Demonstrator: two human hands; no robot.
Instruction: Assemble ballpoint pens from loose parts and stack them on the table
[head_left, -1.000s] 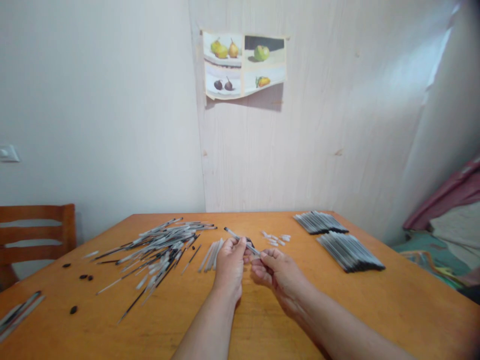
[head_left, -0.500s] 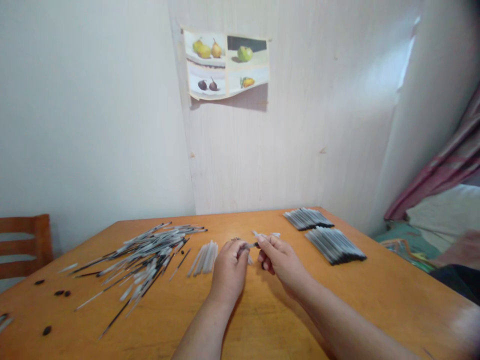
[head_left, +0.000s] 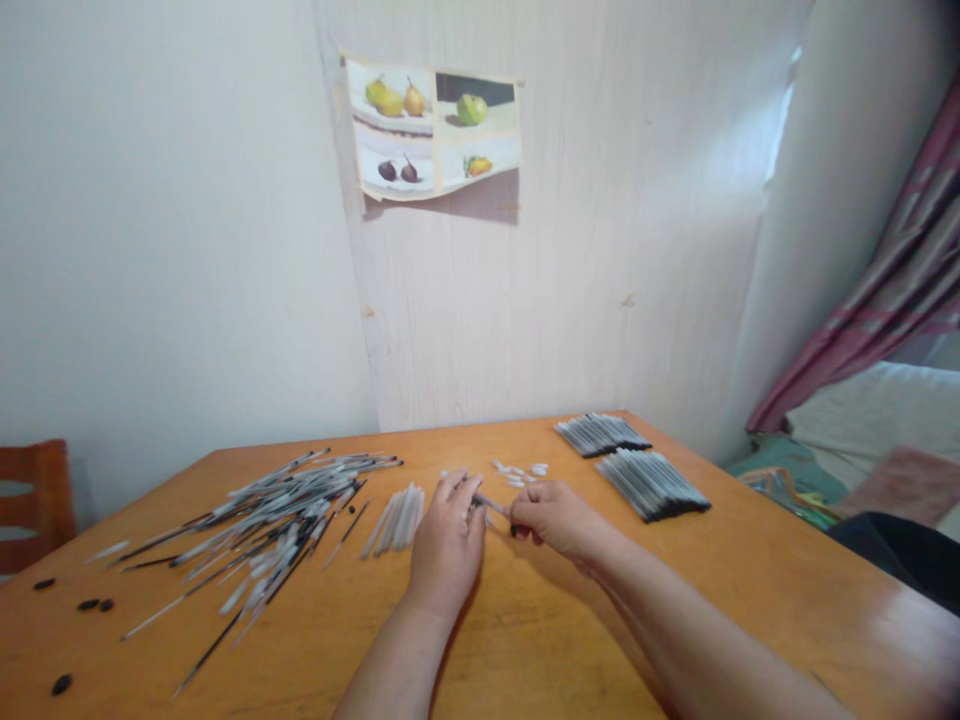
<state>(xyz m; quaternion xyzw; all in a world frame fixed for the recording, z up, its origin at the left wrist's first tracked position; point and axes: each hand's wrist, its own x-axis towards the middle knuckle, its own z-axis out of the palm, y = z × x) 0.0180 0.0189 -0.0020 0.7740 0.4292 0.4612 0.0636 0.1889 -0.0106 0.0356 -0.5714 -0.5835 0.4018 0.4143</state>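
Note:
In the middle of the table, my right hand (head_left: pixel 551 515) is closed around a slim pen (head_left: pixel 491 503), its black end showing just below the fingers. The pen's other end reaches the thumb and fingertips of my left hand (head_left: pixel 448 535), which are closed about it and partly hide it. Just left of that hand lies a row of translucent pen barrels (head_left: pixel 397 520). Small white plastic pieces (head_left: pixel 517 473) are scattered beyond my right hand.
A loose heap of thin refills and pen parts (head_left: pixel 277 520) covers the table's left side. Two neat rows of black-ended pens, a far row (head_left: pixel 602 433) and a nearer row (head_left: pixel 652 483), lie at right. Several small black pieces (head_left: pixel 61 684) sit near the left edge.
The view has turned slightly right. My right hand has drawn lower with the pen, showing more of its shaft, and the left fingers have straightened a little. The white pieces show more fully.

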